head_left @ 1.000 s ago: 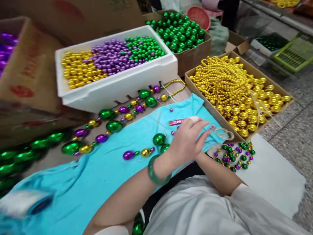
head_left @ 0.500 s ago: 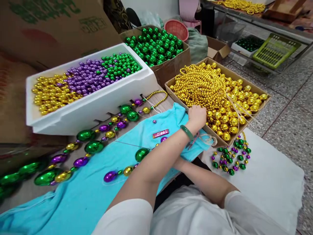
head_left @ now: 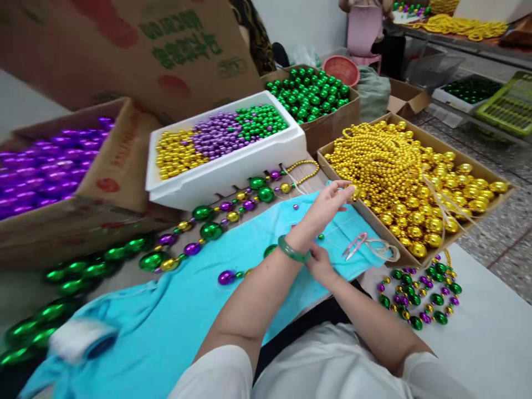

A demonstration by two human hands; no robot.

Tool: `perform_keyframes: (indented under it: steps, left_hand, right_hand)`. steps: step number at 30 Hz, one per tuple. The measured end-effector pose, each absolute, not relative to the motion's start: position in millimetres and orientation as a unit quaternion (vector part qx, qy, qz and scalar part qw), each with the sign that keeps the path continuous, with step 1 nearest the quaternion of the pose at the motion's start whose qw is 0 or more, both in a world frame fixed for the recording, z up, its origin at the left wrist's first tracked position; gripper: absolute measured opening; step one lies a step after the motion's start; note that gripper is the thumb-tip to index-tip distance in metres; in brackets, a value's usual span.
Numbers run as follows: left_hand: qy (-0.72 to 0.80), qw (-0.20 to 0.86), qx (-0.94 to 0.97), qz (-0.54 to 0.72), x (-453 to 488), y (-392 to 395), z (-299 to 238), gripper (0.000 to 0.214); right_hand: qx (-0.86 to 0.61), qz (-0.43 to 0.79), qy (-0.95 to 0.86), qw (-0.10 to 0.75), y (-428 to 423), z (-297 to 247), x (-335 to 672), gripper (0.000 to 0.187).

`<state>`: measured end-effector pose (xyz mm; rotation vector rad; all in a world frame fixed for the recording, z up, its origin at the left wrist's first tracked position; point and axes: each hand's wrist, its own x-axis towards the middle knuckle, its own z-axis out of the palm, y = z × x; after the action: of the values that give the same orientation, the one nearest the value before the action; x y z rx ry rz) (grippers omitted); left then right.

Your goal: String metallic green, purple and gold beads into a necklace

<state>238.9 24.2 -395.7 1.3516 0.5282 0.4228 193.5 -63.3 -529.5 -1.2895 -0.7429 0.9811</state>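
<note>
My left hand (head_left: pixel 328 208), with a green bangle (head_left: pixel 293 249) on its wrist, is at the near left edge of a cardboard box of gold beads (head_left: pixel 376 221). Its thumb and fingers pinch a gold bead (head_left: pixel 354 192). Under that wrist, my right hand (head_left: pixel 321 267) is closed low over the turquoise cloth (head_left: pixel 174 327); what its fingers hold is hidden. Pink thread snips (head_left: pixel 354 245) lie on the cloth to the right, beside a loop of cord (head_left: pixel 384 249). A strung purple bead (head_left: pixel 226 277) rests left of my forearm, which covers part of its strand.
A white foam box (head_left: pixel 233 172) holds small gold, purple and green beads. Behind stands a carton of green beads (head_left: pixel 310 94); at left, a carton of purple beads (head_left: pixel 50 166). A long bead necklace (head_left: pixel 211 231) lies along the cloth. Bead strands (head_left: pixel 419 296) sit on white sheeting at right.
The view has swung left, bringing the purple-bead carton in. My left hand has turned and now shows a gold bead at its fingertips. More of my right hand shows beneath it.
</note>
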Motion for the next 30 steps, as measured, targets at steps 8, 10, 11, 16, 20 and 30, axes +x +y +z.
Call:
perform_keyframes:
  steps: [8, 10, 11, 16, 20, 30]
  left_hand:
    - [0.266, 0.833, 0.35, 0.336, 91, 31, -376, 0.037]
    - [0.295, 0.808, 0.312, 0.404, 62, 33, -381, 0.032]
    - [0.31, 0.796, 0.291, 0.431, 49, 35, -384, 0.03]
    - [0.341, 0.764, 0.2, 0.511, 9, 40, -398, 0.019]
    - [0.347, 0.755, 0.163, 0.532, -6, 41, -403, 0.019]
    - [0.334, 0.734, 0.193, 0.559, -24, 44, -412, 0.023]
  right_hand:
    - [-0.547, 0.412, -0.248, 0.685, -81, -527, 186, 0.024]
    - [-0.551, 0.403, -0.251, 0.687, -92, -518, 186, 0.022]
    - [-0.556, 0.393, -0.268, 0.681, -97, -514, 184, 0.02]
    - [-0.572, 0.387, -0.39, 0.609, -112, -497, 170, 0.013]
    - [-0.591, 0.372, -0.418, 0.581, -106, -491, 160, 0.014]
    - [-0.605, 0.356, -0.447, 0.554, -99, -484, 150, 0.013]
